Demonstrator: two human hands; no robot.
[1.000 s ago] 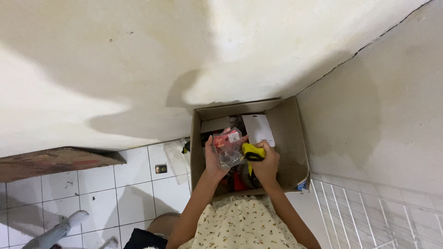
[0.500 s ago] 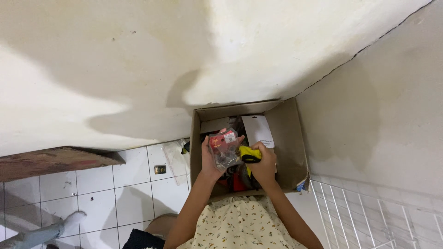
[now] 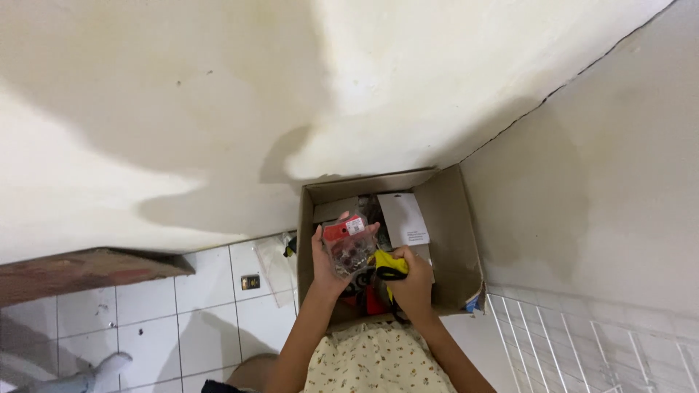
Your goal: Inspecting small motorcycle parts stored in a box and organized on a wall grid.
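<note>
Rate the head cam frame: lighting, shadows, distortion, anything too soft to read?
Head view: uneven light, bright patches and broad soft shadows across the wall; wide-angle bending at the edges; cardboard box interior dim; left hand holds a small clear packet, right hand a yellow item, both too small to identify.

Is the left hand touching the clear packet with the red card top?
Touching. The head view shows the left hand wrapped around the clear packet, thumb and fingers on its edges, above the cardboard box.
</note>
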